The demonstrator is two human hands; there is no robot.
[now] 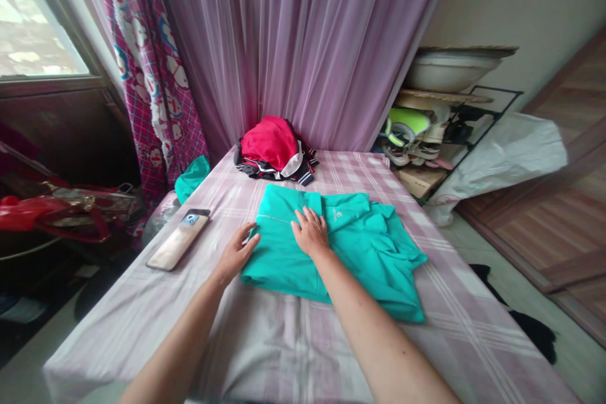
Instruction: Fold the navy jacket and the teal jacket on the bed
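The teal garment [284,262] could be rumpled by a drag from the right hand [311,233], fingers open (the left hand [233,255], fingers parted, is placed at its edge).

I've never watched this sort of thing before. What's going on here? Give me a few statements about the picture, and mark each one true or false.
1. The right hand rests on the teal garment. True.
2. The left hand is on the phone. False: it is at the garment's left edge, apart from the phone.
3. The phone lies with its camera side up. True.
4. The red and dark clothes lie on top of the teal garment. False: they sit beyond it, near the purple curtain.
5. The tablecloth is solid black. False: it is pale, with a checked pattern.
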